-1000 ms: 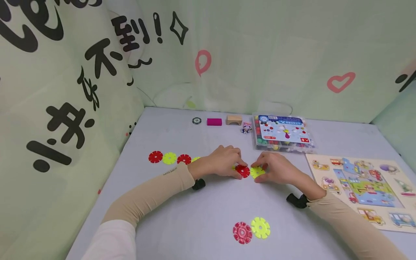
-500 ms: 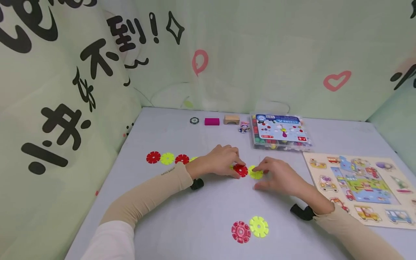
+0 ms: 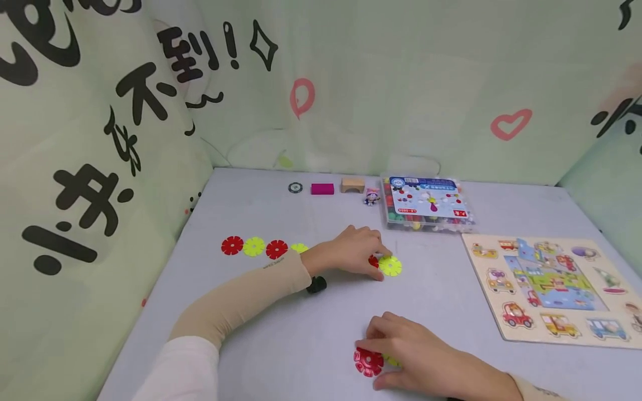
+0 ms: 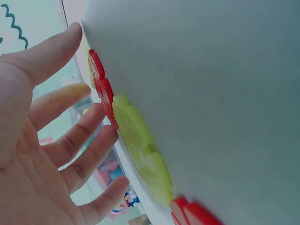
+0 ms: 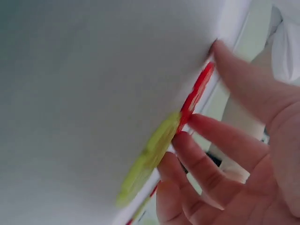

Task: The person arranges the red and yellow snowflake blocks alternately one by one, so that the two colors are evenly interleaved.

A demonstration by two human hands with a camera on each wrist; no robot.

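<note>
A row of notched, flower-shaped plastic discs, red and yellow-green in turn, runs across the table, starting with a red disc [image 3: 232, 245] at the left. My left hand [image 3: 353, 250] bends over the row near its right end, hiding several discs. Its spread fingers touch the edge of a red disc [image 4: 104, 89], beside the yellow-green end disc [image 3: 390, 265]. Nearer the front, my right hand [image 3: 411, 348] is over a separate red disc [image 3: 368, 363], thumb and fingertips on either side of it. A yellow-green disc [image 5: 150, 159] adjoins that red one, partly hidden by the hand.
A clear box [image 3: 428, 203] of coloured pieces stands at the back. Left of it are a small figurine [image 3: 371, 196], an arched wooden block [image 3: 353, 185], a magenta block [image 3: 322, 189] and a round black-and-white chip [image 3: 295, 187]. A wooden puzzle board [image 3: 557, 289] lies right.
My right hand has left the row's yellow-green end disc and come down to the front pair of discs. My left hand has shifted slightly right along the row.
</note>
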